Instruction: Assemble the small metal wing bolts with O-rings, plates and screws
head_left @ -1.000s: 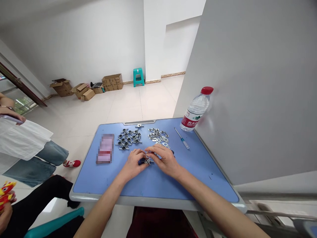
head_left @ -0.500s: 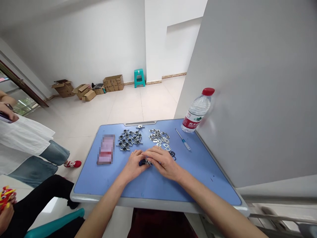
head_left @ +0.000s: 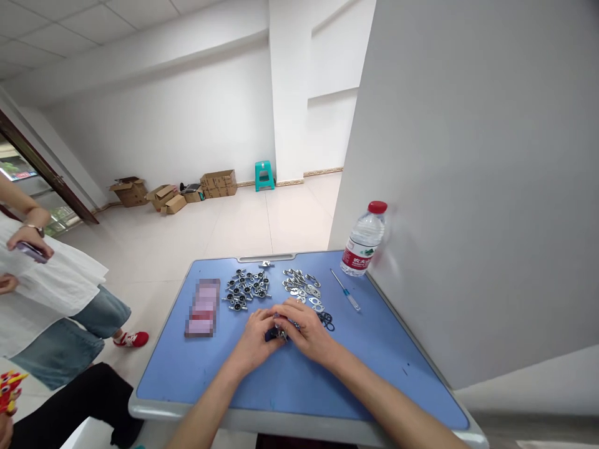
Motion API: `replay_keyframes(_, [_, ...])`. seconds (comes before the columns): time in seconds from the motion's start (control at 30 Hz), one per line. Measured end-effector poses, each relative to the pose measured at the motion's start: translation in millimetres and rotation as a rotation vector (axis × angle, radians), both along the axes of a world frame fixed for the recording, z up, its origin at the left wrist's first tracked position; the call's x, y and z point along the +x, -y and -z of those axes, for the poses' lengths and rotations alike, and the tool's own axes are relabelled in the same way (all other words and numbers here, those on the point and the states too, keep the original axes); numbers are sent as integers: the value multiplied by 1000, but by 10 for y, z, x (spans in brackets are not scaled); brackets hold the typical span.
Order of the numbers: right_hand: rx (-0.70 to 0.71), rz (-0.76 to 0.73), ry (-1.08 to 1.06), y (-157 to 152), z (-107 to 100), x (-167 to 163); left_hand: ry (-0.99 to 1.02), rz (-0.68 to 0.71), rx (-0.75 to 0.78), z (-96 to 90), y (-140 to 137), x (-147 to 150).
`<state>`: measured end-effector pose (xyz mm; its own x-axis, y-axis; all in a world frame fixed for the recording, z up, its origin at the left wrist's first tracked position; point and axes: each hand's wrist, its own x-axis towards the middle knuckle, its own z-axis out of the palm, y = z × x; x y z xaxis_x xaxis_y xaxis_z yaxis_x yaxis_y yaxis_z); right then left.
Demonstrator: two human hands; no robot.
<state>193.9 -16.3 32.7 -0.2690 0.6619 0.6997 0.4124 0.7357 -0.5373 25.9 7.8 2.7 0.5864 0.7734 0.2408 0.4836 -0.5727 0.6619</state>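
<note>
My left hand (head_left: 255, 338) is closed around a small dark-and-silver metal part (head_left: 276, 334) above the blue table. My right hand (head_left: 306, 329) meets it from the other side, its bent fingers pressed over the top of the same part. Much of the part is hidden by the fingers. Beyond my left hand lie several small metal fittings (head_left: 246, 289) with round black centres and side arms. Hook-shaped metal pieces (head_left: 294, 279) and flat oval plates with holes (head_left: 316, 304) are spread beyond my right hand. Black rings (head_left: 326, 320) lie close beside that hand.
A phone-like blurred pink object (head_left: 203, 308) lies on the table (head_left: 299, 390) at left. A screwdriver (head_left: 346, 291) and a water bottle (head_left: 364, 240) are at right, against a grey panel (head_left: 449, 206). Two people are at left, one standing (head_left: 51, 274). Cardboard boxes (head_left: 219, 183) and a stool (head_left: 264, 176) stand behind.
The head view has tilted up, so the table sits lower in the picture. Both hands stay together on the small part, with the right fingers slightly shifted.
</note>
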Motion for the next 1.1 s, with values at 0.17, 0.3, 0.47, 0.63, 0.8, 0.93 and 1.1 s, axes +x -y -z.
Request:
replay_keyframes(0.17, [-16, 10, -60, -6, 37, 29, -11, -1, 21, -3, -9, -3])
replay_keyframes(0.3, [-25, 16, -78, -6, 64, 61, -11, -3, 33, -7, -12, -8])
replay_keyframes(0.47, [-36, 6, -85, 4, 57, 77, -10, -8, 37, 20, -11, -14])
replay_keyframes(0.63, [-100, 13, -101, -9, 50, 74, -26, 9, 22, 34, -18, -27])
replay_keyframes(0.8, [-126, 32, -120, -43, 70, 82, -42, 24, 20, 25, -32, -38])
replay_keyframes(0.93, [-126, 14, -117, -41, 65, 83, -28, 25, 25, 32, -37, -36])
replay_keyframes(1.1, [-115, -2, -112, -25, 37, 84, -30, 21, 29, 27, -31, -36])
